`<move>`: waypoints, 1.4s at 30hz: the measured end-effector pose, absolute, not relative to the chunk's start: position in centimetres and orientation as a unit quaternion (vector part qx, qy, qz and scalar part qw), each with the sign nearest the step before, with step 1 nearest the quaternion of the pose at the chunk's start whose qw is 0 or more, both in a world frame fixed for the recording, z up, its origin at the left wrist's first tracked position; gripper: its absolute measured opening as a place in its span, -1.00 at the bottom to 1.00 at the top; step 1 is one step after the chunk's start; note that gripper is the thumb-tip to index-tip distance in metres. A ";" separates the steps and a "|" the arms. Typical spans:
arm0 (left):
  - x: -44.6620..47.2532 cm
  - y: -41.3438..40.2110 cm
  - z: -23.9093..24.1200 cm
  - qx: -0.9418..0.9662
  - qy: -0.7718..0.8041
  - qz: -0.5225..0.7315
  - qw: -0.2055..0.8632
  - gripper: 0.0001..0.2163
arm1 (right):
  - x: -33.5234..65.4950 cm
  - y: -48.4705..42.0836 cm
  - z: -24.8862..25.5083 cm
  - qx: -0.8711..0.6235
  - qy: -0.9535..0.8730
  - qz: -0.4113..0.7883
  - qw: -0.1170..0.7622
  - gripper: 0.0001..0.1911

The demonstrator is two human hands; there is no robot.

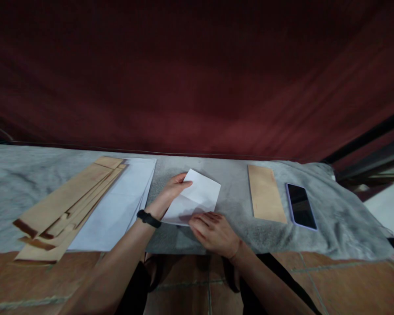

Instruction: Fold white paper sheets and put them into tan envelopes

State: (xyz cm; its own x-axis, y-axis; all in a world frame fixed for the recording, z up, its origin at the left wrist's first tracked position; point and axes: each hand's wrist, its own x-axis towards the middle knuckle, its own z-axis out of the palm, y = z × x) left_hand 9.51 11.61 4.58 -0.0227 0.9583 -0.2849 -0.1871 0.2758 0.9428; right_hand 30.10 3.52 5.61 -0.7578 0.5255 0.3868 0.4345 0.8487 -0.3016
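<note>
A white sheet of paper [200, 190] with a crease across it is held at a slant over the grey cloth. My left hand [177, 186] pinches its upper left edge, thumb on top, and wears a black band at the wrist. At the lower right edge, the curled fingers of my right hand [213, 229] close on the paper. To the left lies a stack of white paper sheets [128, 192], partly under several brown paper envelopes [75, 192]. A single brown envelope [265, 192] lies flat to the right of my hands.
A phone in a purple case [301, 206] lies right of the single envelope. The grey cloth [233, 175] covers a narrow surface backed by a dark red curtain [197, 87]. Tiled floor [184, 288] shows below the front edge. White paper [390, 210] appears at far right.
</note>
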 end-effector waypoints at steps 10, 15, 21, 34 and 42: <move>8.8 12.2 4.3 0.419 0.515 0.480 0.573 -0.60 | 30.7 4.3 5.5 -0.277 -0.913 0.190 0.230 -0.71; 9.4 11.8 5.5 0.438 0.461 0.437 0.636 -0.55 | 30.7 6.6 4.3 -0.433 -0.809 0.174 0.357 -0.55; 10.0 12.0 5.7 0.509 0.433 0.381 0.638 -0.47 | 32.2 10.1 3.9 -0.554 -0.710 0.296 0.319 -0.63; 12.6 8.9 3.3 0.754 0.594 0.249 0.128 -0.55 | 33.4 12.4 1.0 -0.641 -0.582 0.334 0.373 -0.78; 15.9 5.6 1.1 0.775 0.612 0.154 0.029 -0.43 | 33.6 12.0 0.8 -0.630 -0.644 0.266 0.341 -0.73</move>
State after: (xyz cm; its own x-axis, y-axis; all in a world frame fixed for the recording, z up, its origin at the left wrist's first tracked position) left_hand 15.90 5.57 1.09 0.2041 0.9577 0.2030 0.9397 -0.2498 0.2337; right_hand 33.65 11.98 0.78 0.0275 0.9942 0.1040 0.6306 0.0635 -0.7735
